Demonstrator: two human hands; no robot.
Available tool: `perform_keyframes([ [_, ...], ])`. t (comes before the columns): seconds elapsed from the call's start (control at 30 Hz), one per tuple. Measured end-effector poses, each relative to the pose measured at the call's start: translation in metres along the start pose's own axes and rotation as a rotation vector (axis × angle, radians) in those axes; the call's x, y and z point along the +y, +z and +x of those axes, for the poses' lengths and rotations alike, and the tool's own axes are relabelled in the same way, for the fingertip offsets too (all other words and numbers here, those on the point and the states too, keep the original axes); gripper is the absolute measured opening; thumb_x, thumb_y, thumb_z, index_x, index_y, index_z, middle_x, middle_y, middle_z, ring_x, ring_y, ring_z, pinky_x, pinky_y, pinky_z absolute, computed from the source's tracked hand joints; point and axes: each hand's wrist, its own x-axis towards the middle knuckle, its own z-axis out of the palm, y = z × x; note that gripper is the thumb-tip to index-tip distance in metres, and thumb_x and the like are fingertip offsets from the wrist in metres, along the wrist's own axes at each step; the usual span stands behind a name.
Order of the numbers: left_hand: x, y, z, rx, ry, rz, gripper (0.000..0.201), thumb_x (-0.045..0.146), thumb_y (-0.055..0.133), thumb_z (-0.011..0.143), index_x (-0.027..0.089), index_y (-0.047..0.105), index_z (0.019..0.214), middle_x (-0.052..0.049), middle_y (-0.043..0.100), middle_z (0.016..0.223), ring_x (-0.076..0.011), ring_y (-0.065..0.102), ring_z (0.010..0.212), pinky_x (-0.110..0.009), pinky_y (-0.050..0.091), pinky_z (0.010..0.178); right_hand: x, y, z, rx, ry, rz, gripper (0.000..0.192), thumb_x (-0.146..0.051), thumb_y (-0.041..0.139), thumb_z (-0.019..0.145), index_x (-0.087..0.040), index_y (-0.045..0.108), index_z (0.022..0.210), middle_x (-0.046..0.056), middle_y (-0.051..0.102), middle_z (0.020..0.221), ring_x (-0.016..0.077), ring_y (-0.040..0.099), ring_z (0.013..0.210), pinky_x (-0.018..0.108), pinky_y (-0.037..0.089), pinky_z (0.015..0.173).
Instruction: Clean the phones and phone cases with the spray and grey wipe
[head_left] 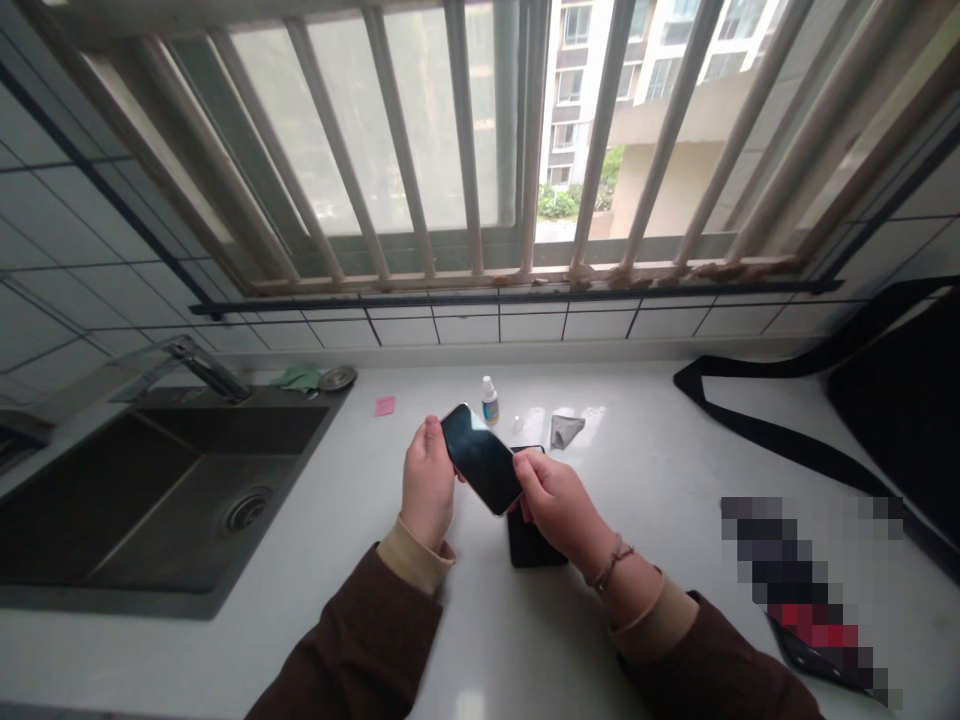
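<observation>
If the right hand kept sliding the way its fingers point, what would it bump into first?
Probably the phone it already grips; its right hand points up-left toward the left hand at the other end. Depth is hard to judge.

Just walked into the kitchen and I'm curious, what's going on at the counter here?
A person stands at a white counter under a barred window, holding a phone with a dark screen in both hands. The left hand grips its upper left edge, the right hand its lower right end. A flat black item lies on the counter beneath the right hand. Behind them are a small dropper bottle, a grey cloth and a pink note. A dark sink sits to the left.
</observation>
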Motion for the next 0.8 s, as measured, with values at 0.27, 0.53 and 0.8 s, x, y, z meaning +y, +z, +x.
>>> perform_keyframes([
  [0.27,-0.006,0.002,-0.002,-0.195,-0.085,0.238,0.079,0.058,0.087,0.077,0.021,0.044,0.131,-0.011,0.066,0.118,-0.0246,0.068,0.104,-0.038,0.053,0.094,-0.006,0.003,-0.005,-0.084,-0.163,-0.216,0.029,-0.033,0.050,0.107,-0.023,0.059,0.082,-0.001,0.071,0.067,0.0148,0.066,0.060,0.025,0.042,0.064],
  [0.53,0.002,-0.001,-0.004,-0.202,-0.005,0.616,0.079,0.036,0.084,0.077,0.017,0.043,0.142,-0.017,0.058,0.136,-0.0317,0.060,0.128,-0.047,0.047,0.112,-0.002,0.002,-0.003,-0.001,-0.214,-0.514,0.033,-0.036,0.052,0.108,-0.022,0.065,0.081,0.000,0.067,0.069,0.0163,0.060,0.063,0.029,0.033,0.062],
  [0.8,0.000,-0.001,-0.012,-0.305,0.098,0.940,0.098,0.036,0.081,0.078,0.005,0.031,0.157,-0.023,0.049,0.137,-0.0362,0.059,0.131,-0.043,0.048,0.110,0.013,0.001,0.002,0.213,-0.236,-0.640,0.015,-0.031,0.066,0.100,-0.019,0.068,0.109,0.010,0.068,0.105,0.0278,0.062,0.101,0.037,0.048,0.093],
])
